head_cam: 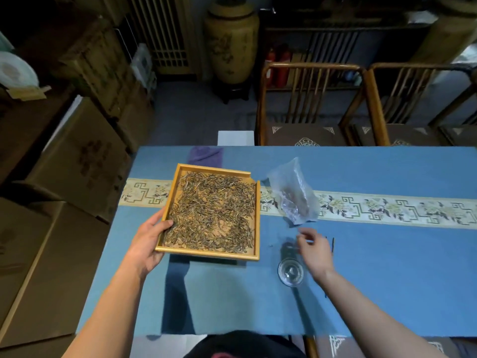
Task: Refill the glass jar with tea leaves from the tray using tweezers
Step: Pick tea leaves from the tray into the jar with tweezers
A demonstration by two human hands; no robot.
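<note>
**Tray in the Left Hand, Jar Beneath the Right**

The blue-clothed counter [387, 267] carried everything. The wooden tray [210, 255] of tea leaves [211, 213] sat gripped at its near-left corner by the left hand [147, 241] — thumb over the rim. The right hand [316, 250] hovered, fingers [303, 235] loosely curled; whether they held anything could not be told. The glass jar [291, 272] stood just nearer than those fingers — dark tweezers [333, 244] lay beyond.

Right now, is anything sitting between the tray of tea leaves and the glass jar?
Nothing visible stands between them. The tray sits left of the glass jar, with only bare blue cloth across the gap. The plastic bag lies farther back, off that path.
</note>
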